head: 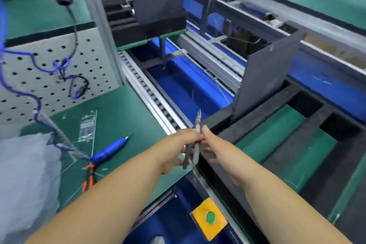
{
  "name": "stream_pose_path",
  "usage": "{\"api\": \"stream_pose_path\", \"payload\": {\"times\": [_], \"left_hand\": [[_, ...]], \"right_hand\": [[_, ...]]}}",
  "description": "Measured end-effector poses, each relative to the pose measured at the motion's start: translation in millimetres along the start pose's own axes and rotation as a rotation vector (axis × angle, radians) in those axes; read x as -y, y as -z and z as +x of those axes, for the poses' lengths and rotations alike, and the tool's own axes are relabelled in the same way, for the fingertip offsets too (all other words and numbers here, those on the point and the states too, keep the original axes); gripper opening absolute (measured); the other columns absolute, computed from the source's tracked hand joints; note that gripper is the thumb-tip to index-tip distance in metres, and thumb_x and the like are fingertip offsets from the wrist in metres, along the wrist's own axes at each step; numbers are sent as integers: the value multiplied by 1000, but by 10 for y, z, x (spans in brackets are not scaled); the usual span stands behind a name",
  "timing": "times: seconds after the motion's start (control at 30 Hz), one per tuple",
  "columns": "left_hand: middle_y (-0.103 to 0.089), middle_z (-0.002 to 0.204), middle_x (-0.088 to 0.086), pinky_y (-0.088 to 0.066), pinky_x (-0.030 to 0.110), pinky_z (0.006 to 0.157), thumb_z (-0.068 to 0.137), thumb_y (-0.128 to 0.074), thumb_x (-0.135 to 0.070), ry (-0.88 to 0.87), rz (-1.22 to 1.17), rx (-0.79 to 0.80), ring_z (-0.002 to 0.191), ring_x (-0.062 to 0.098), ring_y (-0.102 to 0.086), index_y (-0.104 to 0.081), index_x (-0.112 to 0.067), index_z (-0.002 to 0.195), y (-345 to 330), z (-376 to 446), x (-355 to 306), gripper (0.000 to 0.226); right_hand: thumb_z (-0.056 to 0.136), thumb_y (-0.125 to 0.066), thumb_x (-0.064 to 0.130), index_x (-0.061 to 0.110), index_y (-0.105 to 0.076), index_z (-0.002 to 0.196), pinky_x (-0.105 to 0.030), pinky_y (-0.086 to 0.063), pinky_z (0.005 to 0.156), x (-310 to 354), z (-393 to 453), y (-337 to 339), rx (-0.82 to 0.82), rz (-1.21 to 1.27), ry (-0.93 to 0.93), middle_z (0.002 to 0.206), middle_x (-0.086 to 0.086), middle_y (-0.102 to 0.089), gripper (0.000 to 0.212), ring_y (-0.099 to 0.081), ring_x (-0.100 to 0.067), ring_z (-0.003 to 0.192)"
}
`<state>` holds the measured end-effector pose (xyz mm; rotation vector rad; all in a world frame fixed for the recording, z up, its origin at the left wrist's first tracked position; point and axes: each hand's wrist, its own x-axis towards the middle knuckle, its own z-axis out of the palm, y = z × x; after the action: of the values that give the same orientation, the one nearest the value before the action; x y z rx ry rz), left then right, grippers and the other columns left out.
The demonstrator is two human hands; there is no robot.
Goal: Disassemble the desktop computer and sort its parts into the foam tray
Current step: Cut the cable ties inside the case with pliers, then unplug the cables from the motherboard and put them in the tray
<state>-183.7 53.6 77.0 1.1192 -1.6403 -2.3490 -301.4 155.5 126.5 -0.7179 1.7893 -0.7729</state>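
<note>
From the head camera, both my forearms reach forward and meet over the edge of the conveyor. My left hand [178, 145] wraps its fingers round the grey handles of a pair of cutting pliers [195, 140], whose pointed tips stick up and away from me. My right hand [213, 145] meets the same tool from the other side, thumb up near the pivot and fingers curled under the handles, so both hands grasp the pliers together.

Just to the right of my hands lies the black foam tray [277, 105], its long compartments showing green at the bottom. A dark grey flat panel [265, 77] stands upright in a slot at the tray's far end. A second black foam tray [150, 25] sits farther up the line with another dark panel standing in it. Whether any other computer parts lie in the near tray I cannot tell.

On the green work mat [122, 109] to my left lie a blue electric screwdriver [111, 149] on a coiled blue cable, orange-handled pliers [89, 176] near it, and a small clear plastic bag [87, 127]. A yellow box with a green button [210, 218] sits below my arms.
</note>
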Motion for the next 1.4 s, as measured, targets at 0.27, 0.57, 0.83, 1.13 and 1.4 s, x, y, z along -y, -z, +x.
{"api": "stream_pose_path", "payload": {"times": [0.27, 0.57, 0.83, 1.13, 1.4], "left_hand": [[-43, 111, -3, -41, 31, 77, 58, -72, -55, 148, 900, -528, 108, 22, -48, -48, -36, 126, 670, 67, 584, 76], [-36, 121, 6, -27, 49, 110, 65, -69, -44, 220, 1286, -553, 118, 28, -35, -41, -25, 131, 1016, 313, 1068, 74], [-33, 124, 6, -17, 52, 116, 67, -71, -51, 220, 1309, -528, 122, 27, -33, -37, -26, 135, 1203, 288, 1109, 80], [-43, 136, 5, -34, 35, 106, 84, -65, -40, -138, 1191, -531, 124, 27, -41, -43, -19, 140, 880, 219, 724, 64], [-57, 111, -4, -42, 28, 91, 84, -68, -20, -870, 1041, -154, 106, 17, -50, -64, -21, 116, -328, 457, -56, 33]], "right_hand": [[99, -29, 57, 23, -55, 132, -38, -43, 104, 42, 274, -166, -10, 72, -86, 128, 1, -58, 54, -59, -16, 110], [99, -29, 58, 25, -60, 123, -30, -47, 89, -99, 463, -243, -32, 57, -124, 116, 6, -63, 51, -63, -13, 102], [102, -30, 51, 21, -60, 126, -30, -45, 90, -16, 567, -296, -26, 108, -150, 118, 2, -64, 49, -64, -15, 101], [101, -34, 50, 25, -61, 114, -30, -47, 87, -105, 448, -152, -81, 138, -105, 112, 4, -65, 39, -64, -16, 101], [92, -55, 42, 32, -64, 92, -34, -50, 85, -652, -165, 588, -492, 52, -139, 101, 8, -69, 14, -66, -8, 90]]}}
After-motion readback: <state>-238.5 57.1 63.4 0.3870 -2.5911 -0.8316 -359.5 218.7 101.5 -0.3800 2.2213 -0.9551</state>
